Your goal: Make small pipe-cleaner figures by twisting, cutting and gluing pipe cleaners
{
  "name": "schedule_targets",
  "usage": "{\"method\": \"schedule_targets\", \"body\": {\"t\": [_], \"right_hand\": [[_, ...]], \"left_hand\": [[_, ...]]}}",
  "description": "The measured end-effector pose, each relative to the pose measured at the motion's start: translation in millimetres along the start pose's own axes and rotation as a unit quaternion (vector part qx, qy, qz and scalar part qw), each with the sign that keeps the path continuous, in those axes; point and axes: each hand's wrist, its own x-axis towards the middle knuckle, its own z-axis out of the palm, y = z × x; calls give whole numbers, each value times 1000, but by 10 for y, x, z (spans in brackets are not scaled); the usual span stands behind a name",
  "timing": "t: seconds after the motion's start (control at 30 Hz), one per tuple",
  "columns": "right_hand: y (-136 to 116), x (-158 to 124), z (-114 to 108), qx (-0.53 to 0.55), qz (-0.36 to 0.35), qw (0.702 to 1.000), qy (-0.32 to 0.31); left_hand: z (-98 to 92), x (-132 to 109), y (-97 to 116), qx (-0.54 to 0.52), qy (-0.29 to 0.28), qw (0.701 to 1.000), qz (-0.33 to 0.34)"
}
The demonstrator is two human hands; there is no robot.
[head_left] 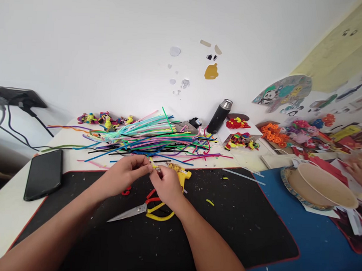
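Above the back part of the black mat, my left hand (129,172) and my right hand (167,185) meet, thumbs and fingers pinched. A small yellow piece of pipe cleaner (151,161) shows between their fingertips; its shape is mostly covered by the fingers. Under my right hand lie scissors (128,214) with red and yellow handles, blades pointing left. A yellow glue gun (183,176) rests just behind my right hand, partly hidden by it. A small curled red piece (126,191) lies below my left hand.
Many loose pipe cleaners (157,134) spread along the back. A phone (44,174) lies at left, and a black thermos (219,116) stands by a white box (254,132). Glue sticks (243,176) and green scraps (209,202) dot the mat. Another person's hand (361,167) is beyond a bowl (325,183).
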Motion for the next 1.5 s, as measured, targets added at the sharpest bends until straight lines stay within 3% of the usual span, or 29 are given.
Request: {"method": "schedule_targets", "body": {"t": [0.27, 0.57, 0.83, 0.93, 1.13, 1.33, 1.5], "right_hand": [[-40, -13, -7, -16, 2, 1000, -2], [-41, -13, -2, -34, 4, 999, -22], [-29, -15, 8, -33, 3, 999, -35], [-26, -13, 11, -33, 8, 999, -35], [-9, -4, 8, -30, 21, 999, -35], [25, 42, -19, 81, 37, 996, 7], [26, 77, -37, 283, 79, 955, -41]], "left_hand": [[8, 30, 26, -122, -15, 990, -65], [20, 5, -72, 42, 11, 999, -16], [71, -51, 69, 189, 52, 981, 5], [68, -64, 71, 191, 48, 980, 15], [15, -37, -7, 98, 7, 995, -7], [-83, 10, -53, 26, 11, 1000, -11], [-118, 37, -87, 39, 24, 999, -8]]}}
